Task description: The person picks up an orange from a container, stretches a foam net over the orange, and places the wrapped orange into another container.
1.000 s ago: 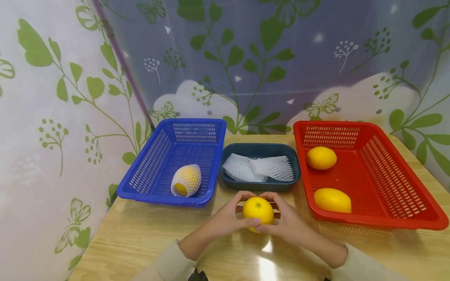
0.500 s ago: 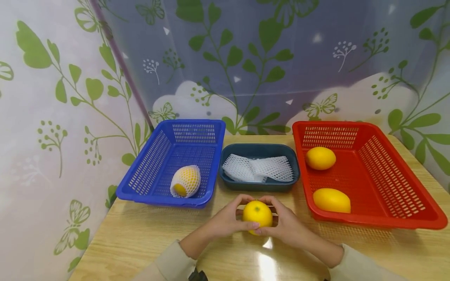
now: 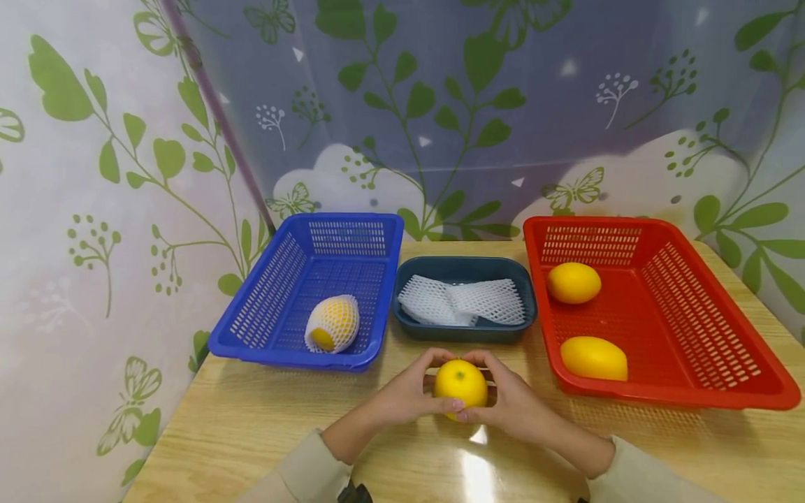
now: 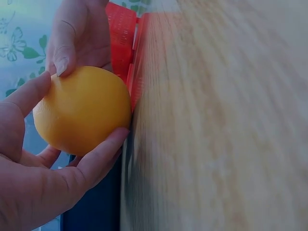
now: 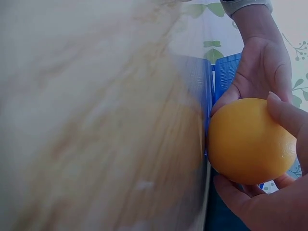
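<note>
In the head view, a smooth yellow-orange fruit (image 3: 460,384) with a greenish stem mark facing up is held between both hands, low over the table. My left hand (image 3: 405,395) curls round its left side, and my right hand (image 3: 516,398) curls round its right side. The thumbs meet in front of the fruit, while the fingers reach round behind it and are partly hidden. From the left wrist, the fruit (image 4: 84,110) appears close to the tabletop, cupped by thumb and fingers. The right wrist view shows the same fruit (image 5: 251,141) from the other side.
A blue basket (image 3: 251,307) on the left holds one fruit in a foam net (image 3: 336,321). White foam net sleeves (image 3: 465,300) lie in a dark teal tray (image 3: 465,334) behind the hands. Two bare yellow fruits (image 3: 594,358) sit in the red basket (image 3: 666,342) on the right.
Both hands and the fruit have come slightly nearer the person since a second ago. Over the last half second they have stayed almost still.
</note>
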The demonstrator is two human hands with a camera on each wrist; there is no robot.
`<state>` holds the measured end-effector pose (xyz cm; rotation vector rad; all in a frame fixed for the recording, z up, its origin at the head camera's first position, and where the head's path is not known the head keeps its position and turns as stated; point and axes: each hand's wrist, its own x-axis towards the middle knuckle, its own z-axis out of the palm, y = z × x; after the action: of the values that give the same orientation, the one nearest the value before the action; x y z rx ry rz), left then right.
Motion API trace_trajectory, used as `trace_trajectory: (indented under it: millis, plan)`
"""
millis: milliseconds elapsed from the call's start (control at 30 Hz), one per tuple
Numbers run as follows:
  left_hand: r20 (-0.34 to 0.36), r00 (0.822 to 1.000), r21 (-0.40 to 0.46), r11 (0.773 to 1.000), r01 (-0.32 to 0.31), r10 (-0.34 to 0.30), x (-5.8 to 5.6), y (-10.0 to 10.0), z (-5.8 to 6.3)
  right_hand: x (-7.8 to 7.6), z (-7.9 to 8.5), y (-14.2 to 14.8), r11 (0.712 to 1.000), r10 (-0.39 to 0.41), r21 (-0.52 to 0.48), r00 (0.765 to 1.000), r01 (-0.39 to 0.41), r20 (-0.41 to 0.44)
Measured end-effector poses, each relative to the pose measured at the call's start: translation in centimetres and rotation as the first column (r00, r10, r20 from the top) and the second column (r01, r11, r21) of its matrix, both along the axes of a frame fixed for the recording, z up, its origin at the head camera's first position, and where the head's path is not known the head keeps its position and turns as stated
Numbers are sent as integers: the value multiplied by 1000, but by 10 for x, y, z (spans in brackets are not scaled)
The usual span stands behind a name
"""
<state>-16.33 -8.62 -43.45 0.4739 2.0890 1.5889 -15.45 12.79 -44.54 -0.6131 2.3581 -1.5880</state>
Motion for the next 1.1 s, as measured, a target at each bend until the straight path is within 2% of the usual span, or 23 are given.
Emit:
trace_trajectory:
  millis: [400, 500, 667, 767, 933, 1100]
  plan:
    - [11, 1000, 10, 1000, 16, -16, 0, 3, -2, 3, 3, 5, 1000, 26, 17, 999, -25, -41]
    - [-16, 999, 9, 1000, 28, -28, 0, 4, -3, 5, 8, 8, 999, 36, 17, 998, -35, -49]
    - [-92, 995, -17, 999, 48, -49, 0, 6, -4, 9, 23, 14, 997, 65, 43, 997, -63, -47]
    - [-109, 993, -36, 998, 48, -52, 0, 7, -4, 9, 35, 16, 995, 80, 68, 993, -75, -85]
    - [-143, 987, -80, 995, 57, -68, 1, 8, -5, 2, 55, 17, 997, 29, 80, 986, -16, -164]
    - [-156, 985, -79, 995, 64, -76, 2, 9, -5, -12, 74, 19, 996, -45, 60, 973, 60, -228]
